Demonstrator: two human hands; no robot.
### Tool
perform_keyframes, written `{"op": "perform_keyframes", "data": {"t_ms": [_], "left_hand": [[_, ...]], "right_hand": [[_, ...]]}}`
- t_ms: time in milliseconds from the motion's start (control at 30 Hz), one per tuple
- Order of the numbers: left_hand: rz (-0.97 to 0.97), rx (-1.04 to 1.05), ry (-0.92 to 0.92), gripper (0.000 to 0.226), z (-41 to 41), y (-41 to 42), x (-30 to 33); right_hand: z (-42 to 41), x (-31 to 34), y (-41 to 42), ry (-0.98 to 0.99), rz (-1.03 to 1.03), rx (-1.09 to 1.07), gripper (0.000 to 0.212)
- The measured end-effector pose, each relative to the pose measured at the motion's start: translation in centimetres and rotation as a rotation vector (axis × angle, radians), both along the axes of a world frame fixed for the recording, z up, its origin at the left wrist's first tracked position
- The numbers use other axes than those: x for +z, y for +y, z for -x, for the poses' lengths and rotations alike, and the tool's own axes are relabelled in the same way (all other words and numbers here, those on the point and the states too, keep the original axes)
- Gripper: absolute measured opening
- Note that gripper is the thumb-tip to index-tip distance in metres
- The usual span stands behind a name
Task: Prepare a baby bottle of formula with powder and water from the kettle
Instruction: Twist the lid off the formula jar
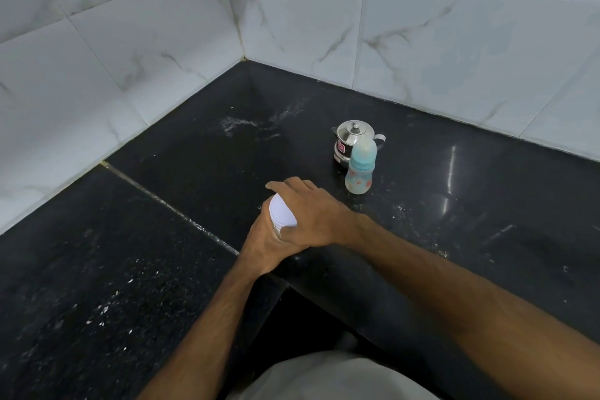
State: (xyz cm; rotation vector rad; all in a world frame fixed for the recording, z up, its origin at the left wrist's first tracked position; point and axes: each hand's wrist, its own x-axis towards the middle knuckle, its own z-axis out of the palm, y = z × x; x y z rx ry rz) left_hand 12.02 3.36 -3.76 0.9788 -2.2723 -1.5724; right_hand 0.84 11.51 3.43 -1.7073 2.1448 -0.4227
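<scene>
A small jar with a white lid (pixel 281 212) is held just above the black counter's inner corner. My left hand (pixel 266 248) wraps around its body from below. My right hand (pixel 311 209) lies over the lid with fingers curled on its rim. The jar's contents are hidden by my hands. Farther back to the right stands a baby bottle (pixel 360 172) with a pale blue collar and clear cap, upright on the counter. Directly behind it sits a small steel kettle (pixel 352 140) with its lid on.
The black granite counter (pixel 162 269) is L-shaped and meets white marble-look wall tiles (pixel 130 58) on two sides. White powdery smears (pixel 240 123) mark the counter near the back corner. My light-coloured clothing (pixel 331 377) shows at the bottom edge.
</scene>
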Motion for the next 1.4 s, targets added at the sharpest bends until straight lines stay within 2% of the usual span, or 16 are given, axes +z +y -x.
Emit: {"op": "perform_keyframes", "data": {"t_ms": [67,233,400,600,800,967,1133,1200,1400], "left_hand": [[-0.009,0.007,0.001,0.112,-0.1,0.0,-0.1],[0.030,-0.009,-0.027,0.108,-0.2,0.0,-0.1],[0.012,0.010,-0.028,0.104,0.3,0.2,0.3],[0.008,-0.004,-0.047,0.119,-0.3,0.3,0.6],[0.028,-0.007,-0.035,0.107,-0.1,0.3,0.4],[0.013,0.004,-0.069,0.117,-0.4,0.3,0.8],[-0.010,0.010,-0.054,0.100,0.2,0.5,1.1],[-0.012,0.008,-0.050,0.103,-0.1,0.4,0.9],[0.012,0.013,-0.058,0.118,-0.3,0.7,1.6]], "right_hand": [[-0.1,0.1,0.0,-0.023,-0.001,-0.008,0.089],[-0.1,-0.3,-0.1,0.105,0.016,-0.093,0.079],[0.0,0.1,-0.2,-0.017,0.011,0.013,0.085],[-0.1,-0.2,-0.3,0.173,0.022,-0.089,0.081],[-0.2,0.2,-0.2,-0.056,-0.017,0.046,0.091],[0.0,-0.5,-0.1,0.143,-0.011,-0.090,0.087],[0.2,-0.2,-0.2,0.007,-0.022,-0.008,0.087],[0.4,0.0,-0.1,-0.059,-0.024,-0.018,0.089],[0.2,-0.4,-0.2,0.151,-0.070,-0.088,0.088]]}}
